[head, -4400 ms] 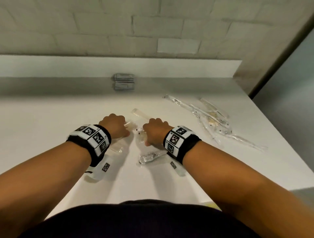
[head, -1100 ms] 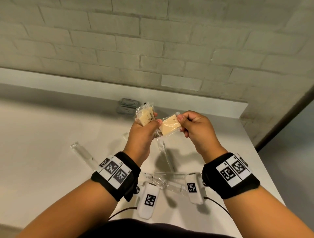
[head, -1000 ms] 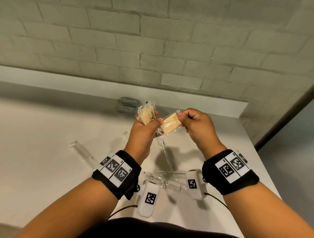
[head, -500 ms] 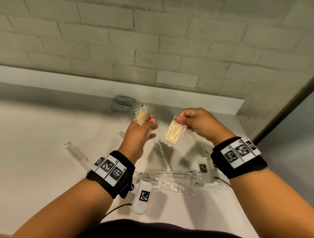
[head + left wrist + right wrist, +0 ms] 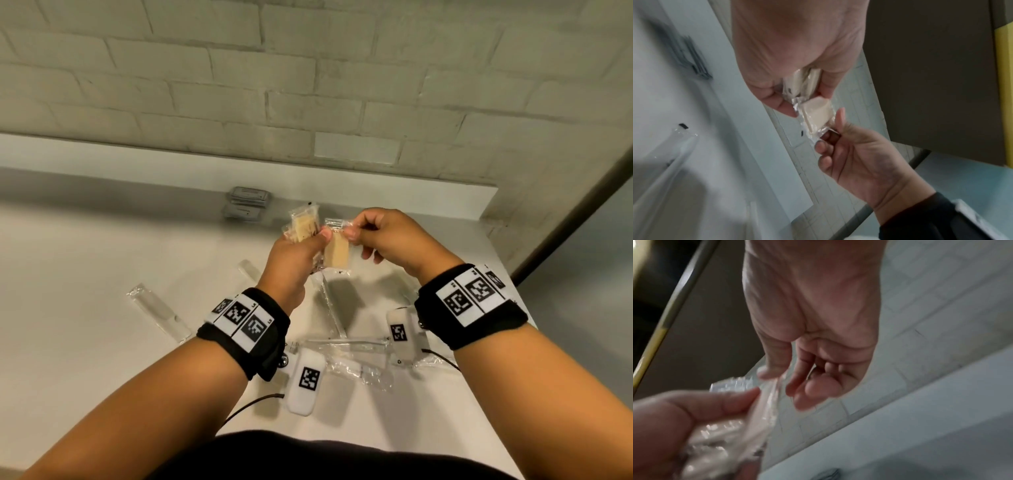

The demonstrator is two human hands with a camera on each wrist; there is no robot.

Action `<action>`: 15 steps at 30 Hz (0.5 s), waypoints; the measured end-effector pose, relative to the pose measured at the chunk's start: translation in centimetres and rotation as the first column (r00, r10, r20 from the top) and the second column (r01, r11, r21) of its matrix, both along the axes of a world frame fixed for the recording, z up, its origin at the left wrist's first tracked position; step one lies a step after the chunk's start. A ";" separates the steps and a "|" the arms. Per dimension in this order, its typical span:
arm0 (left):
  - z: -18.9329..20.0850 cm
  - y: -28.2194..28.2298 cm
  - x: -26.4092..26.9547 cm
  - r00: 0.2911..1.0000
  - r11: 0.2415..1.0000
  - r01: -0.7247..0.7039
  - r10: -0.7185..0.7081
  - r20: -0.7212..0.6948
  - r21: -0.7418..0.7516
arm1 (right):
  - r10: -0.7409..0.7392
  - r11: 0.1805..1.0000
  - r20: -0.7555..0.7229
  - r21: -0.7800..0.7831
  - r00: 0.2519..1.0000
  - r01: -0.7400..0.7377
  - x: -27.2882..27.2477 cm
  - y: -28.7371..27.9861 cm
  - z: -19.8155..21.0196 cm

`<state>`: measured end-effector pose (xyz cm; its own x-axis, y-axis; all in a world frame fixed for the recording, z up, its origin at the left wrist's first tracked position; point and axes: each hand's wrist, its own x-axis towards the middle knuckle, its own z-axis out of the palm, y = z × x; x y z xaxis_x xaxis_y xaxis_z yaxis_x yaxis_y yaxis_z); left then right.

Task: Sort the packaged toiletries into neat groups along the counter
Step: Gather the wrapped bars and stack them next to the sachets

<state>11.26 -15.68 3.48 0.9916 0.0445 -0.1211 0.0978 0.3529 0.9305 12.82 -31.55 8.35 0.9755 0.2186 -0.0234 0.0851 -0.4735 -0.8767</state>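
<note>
Both hands are being held up above the counter (image 5: 85,281), close together. A clear-wrapped soap (image 5: 336,254) is being pinched at its top seal between the thumb and forefinger of the right hand (image 5: 394,240); the other fingers of that hand are being kept loosely curled beneath it. The soap is hanging down between the two hands, its lower end tilted toward the left hand (image 5: 294,253). Two more wrapped bars (image 5: 303,228) are being gripped in the left hand, clamped between thumb and curled fingers, with their upper ends sticking out above the fist. In the left wrist view the hanging soap is being touched by the left fingertips (image 5: 785,107), its wrapper edge lying against them. The right wrist view is blurred, and only crinkled wrap between the two thumbs is being shown there.

Beyond the hands, against the back ledge, a small stack of grey packets (image 5: 247,202) is lying. To the left of the left wrist a long clear sleeve (image 5: 157,311) is lying at a slant. Below and between the wrists several more clear sleeves (image 5: 346,346) are lying crossed over one another, partly hidden by the wrist cameras.
</note>
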 end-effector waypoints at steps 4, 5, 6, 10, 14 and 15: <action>-0.1 0.0 0.5 0.997 0.994 -0.065 0.061 -0.039 -0.086 | 0.069 0.989 -0.137 0.140 0.988 -0.050 0.1 0.0 -0.7; -0.1 -0.1 0.5 0.997 0.993 -0.070 0.066 -0.044 -0.095 | 0.063 0.988 -0.137 0.152 0.989 -0.042 0.1 0.2 -0.8; -0.1 -0.2 0.5 0.997 0.992 -0.064 0.060 -0.046 -0.105 | 0.058 0.986 -0.135 0.160 0.989 -0.037 0.2 0.4 -0.9; -0.5 0.1 0.3 0.996 0.989 0.049 -0.059 -0.074 -0.136 | 0.017 0.991 -0.159 0.137 0.987 0.006 0.8 0.2 -1.4; -1.8 2.1 0.4 0.967 0.954 0.062 -0.130 -0.217 -0.293 | -0.142 0.978 -0.288 -0.191 0.947 0.088 2.6 -2.0 -4.1; -2.1 2.6 0.4 0.961 0.944 0.048 -0.132 -0.243 -0.326 | -0.160 0.950 -0.353 -0.310 0.922 0.046 2.9 -2.4 -5.3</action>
